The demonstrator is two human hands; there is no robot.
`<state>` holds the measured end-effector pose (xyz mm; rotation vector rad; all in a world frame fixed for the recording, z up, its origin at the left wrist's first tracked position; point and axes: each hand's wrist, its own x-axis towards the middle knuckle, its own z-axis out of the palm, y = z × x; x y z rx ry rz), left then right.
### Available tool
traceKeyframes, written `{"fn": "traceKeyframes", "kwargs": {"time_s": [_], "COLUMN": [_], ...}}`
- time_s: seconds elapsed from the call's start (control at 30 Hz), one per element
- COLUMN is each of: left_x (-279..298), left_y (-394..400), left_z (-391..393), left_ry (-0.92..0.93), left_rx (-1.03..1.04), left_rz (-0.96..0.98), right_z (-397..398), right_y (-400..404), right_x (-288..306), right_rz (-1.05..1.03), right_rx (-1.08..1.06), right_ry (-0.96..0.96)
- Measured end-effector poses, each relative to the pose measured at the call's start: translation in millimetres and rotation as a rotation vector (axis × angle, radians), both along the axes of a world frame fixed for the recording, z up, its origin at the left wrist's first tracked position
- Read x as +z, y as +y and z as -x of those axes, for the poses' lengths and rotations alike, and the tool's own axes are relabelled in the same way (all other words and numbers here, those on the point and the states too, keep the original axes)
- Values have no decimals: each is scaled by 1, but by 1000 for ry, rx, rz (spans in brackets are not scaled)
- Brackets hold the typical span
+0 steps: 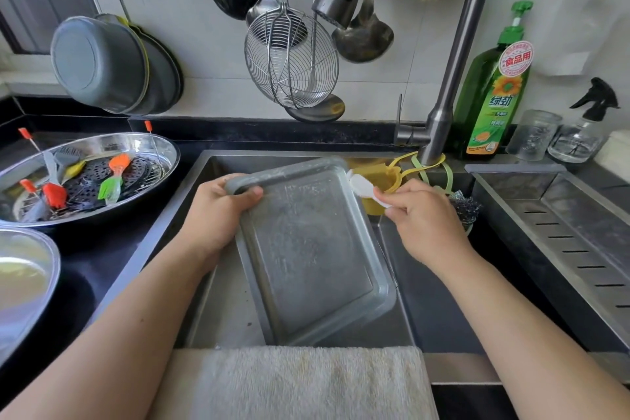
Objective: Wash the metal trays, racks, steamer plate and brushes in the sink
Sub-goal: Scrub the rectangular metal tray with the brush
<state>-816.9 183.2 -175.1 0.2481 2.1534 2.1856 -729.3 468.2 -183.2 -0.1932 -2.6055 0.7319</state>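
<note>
Over the sink point(191, 201), the left hand point(221, 215) grips the far-left corner of a rectangular metal tray point(306, 249), thumb curled over its rim; the tray tilts, its near end down in the basin. At 3 o'clock from that corner, the right hand point(419, 218) pinches a white brush point(363, 187) whose head touches the tray's far-right edge. At 9 o'clock on the counter, a round steel pan point(102, 143) holds a perforated steamer plate point(136, 174) and silicone brushes point(112, 182). A towel point(300, 382) drapes the near rim at 6 o'clock.
</note>
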Motion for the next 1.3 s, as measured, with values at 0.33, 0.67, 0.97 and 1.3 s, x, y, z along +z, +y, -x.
{"fn": "traceKeyframes", "kwargs": {"time_s": [0.33,0.67,0.97,1.3], "left_x": [3,2,7,1], "left_y": [0,12,15,13], "left_z": [1,-6,-7,-3], "left_ry": [-93,-74,-42,-136], "left_rx": [12,36,-6,206], "left_rz": [-103,-77,-63,-106], "right_z": [-5,-12,-10,-14], "right_y": [0,-14,-19,-20], "right_x": [-2,6,5,2], "right_rz": [-25,-160,-160,-291], "right_rx": [28,-53,-98,-77], "right_ry": [-90,-138,-122,-475]}}
